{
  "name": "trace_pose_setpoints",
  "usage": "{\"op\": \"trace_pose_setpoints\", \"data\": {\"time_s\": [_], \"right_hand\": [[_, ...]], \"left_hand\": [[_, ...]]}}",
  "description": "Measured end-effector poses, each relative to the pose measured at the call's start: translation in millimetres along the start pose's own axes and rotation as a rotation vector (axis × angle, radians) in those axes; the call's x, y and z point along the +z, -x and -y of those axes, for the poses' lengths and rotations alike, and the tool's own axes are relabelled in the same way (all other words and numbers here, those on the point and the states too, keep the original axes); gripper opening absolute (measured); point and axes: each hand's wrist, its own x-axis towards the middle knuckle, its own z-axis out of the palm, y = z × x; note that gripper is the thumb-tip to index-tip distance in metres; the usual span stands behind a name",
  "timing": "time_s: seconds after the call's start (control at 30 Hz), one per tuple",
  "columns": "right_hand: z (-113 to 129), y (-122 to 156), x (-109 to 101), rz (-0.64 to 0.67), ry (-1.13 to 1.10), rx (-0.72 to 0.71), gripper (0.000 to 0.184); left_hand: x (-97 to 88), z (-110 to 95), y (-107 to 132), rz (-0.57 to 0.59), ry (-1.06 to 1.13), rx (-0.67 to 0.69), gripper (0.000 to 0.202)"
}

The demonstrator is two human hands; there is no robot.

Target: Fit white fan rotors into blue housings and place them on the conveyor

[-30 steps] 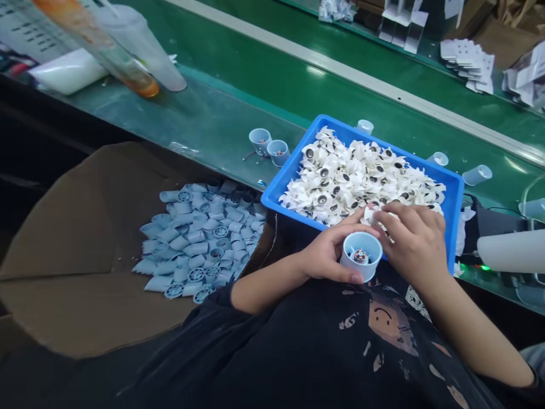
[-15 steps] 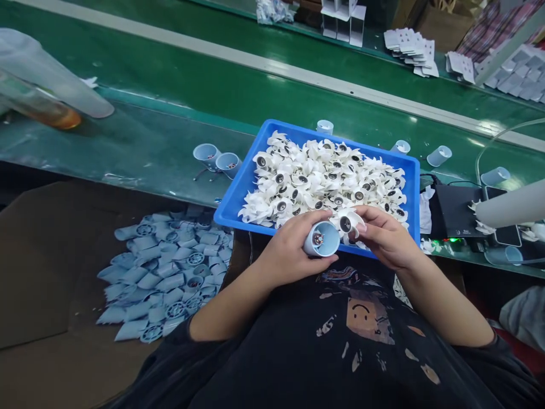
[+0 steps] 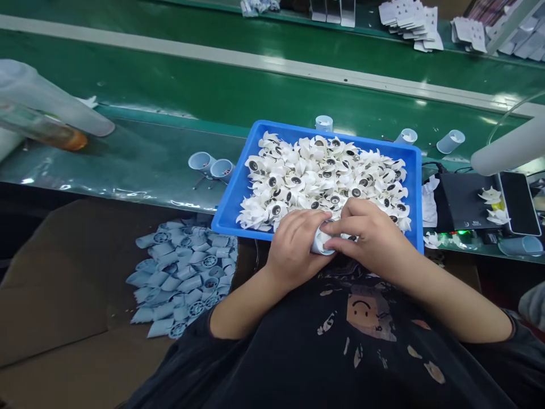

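My left hand [image 3: 293, 247] is closed round a small pale-blue plastic cup [image 3: 319, 244], held just in front of the near rim of a blue tray [image 3: 232, 201]. My right hand [image 3: 368, 238] covers the cup's mouth, its fingers pressed together on a white fan blade that is mostly hidden under them. The tray is heaped with several white fan blades [image 3: 323, 176] with dark hubs.
A brown cardboard box [image 3: 72, 272] at my left holds a pile of pale-blue cups [image 3: 183, 275]. Loose cups [image 3: 210, 166] stand on the green conveyor [image 3: 179, 85]. A black device [image 3: 462, 199] and a phone [image 3: 519, 201] lie right of the tray. Paper stacks [image 3: 409, 17] sit beyond.
My right hand has brought the white fan blade over the cup's mouth and now covers it; earlier the blade was held beside the open cup. The view has shifted slightly.
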Motion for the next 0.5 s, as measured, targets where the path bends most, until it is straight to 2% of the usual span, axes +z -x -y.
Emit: {"op": "trace_pose_setpoints", "data": {"time_s": [0.13,0.27,0.4,0.5], "right_hand": [[-3,0,4,0.022,-0.066,0.057,0.005],[1,6,-4,0.006,-0.024,0.079,0.007],[10,16,-12,-0.056,-0.025,0.017,0.036],[10,21,-7,-0.050,0.097,-0.013,0.041]], "left_hand": [[2.6,-3,-2,0.016,0.026,0.011,0.031],[1.6,0,-2,0.034,0.096,0.012,0.034],[-1.6,10,-3,0.023,0.080,-0.087,0.036],[-1.1,12,-4,0.010,0.050,-0.079,0.040]]}}
